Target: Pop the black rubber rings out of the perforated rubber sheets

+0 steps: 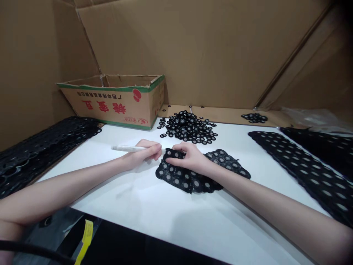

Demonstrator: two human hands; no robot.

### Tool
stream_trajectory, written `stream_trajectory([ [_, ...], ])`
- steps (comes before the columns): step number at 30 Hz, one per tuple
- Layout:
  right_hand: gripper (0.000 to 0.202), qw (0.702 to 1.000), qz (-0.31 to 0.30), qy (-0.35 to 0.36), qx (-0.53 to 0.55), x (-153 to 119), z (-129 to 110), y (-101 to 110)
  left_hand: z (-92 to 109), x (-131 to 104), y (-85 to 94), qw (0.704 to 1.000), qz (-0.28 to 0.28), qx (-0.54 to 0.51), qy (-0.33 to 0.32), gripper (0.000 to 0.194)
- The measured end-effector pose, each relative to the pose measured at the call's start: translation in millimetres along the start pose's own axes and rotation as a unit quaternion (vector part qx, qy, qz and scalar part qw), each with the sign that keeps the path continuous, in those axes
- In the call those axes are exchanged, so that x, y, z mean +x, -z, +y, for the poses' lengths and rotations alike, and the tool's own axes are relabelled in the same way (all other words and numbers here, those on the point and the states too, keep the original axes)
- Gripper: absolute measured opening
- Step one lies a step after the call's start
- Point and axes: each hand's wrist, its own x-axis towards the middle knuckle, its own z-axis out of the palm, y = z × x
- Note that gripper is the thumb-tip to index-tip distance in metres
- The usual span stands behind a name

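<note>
My left hand (145,151) is closed around a slim white pen (124,148). The pen's tip meets the upper left corner of a black sheet dotted with pale round spots (176,176). My right hand (190,158) lies over that sheet, thumb and fingers closed on its upper edge and covering part of it. The sheet rests flat on the white tabletop (132,198), with its right part (224,162) beyond my wrist. Just behind the hands is a heap of small black rings with pale centres (187,125).
A cardboard box (110,105) stands at the back left. Black sheets are piled at left (41,147); another spotted strip (303,165) lies at right. A smaller ring pile (253,117) sits at the back, near clear plastic (311,117). Cardboard walls (193,55) enclose the table.
</note>
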Motion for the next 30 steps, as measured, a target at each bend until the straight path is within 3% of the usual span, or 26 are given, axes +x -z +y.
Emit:
stream_trajectory([
  [6, 0.032, 1.000, -0.002, 0.003, -0.003, 0.4, 1.3, -0.4, -6.9, 0.8, 2.7, 0.997, 0.020, -0.068, 0.019, 0.052],
  [12, 0.032, 1.000, -0.002, 0.016, -0.013, 0.6, 2.8, 0.6, -2.5, 1.1, 1.8, 0.999, -0.037, -0.024, 0.020, 0.049],
  [20, 0.031, 1.000, -0.009, 0.022, -0.004, 1.4, 4.3, 0.1, -0.5, 2.0, 0.1, 0.997, -0.064, 0.038, -0.017, 0.047],
  [30, 0.031, 0.998, -0.008, 0.058, 0.009, 1.0, 4.1, -0.1, -2.1, 5.8, 2.5, 0.996, -0.082, 0.029, 0.005, 0.049],
])
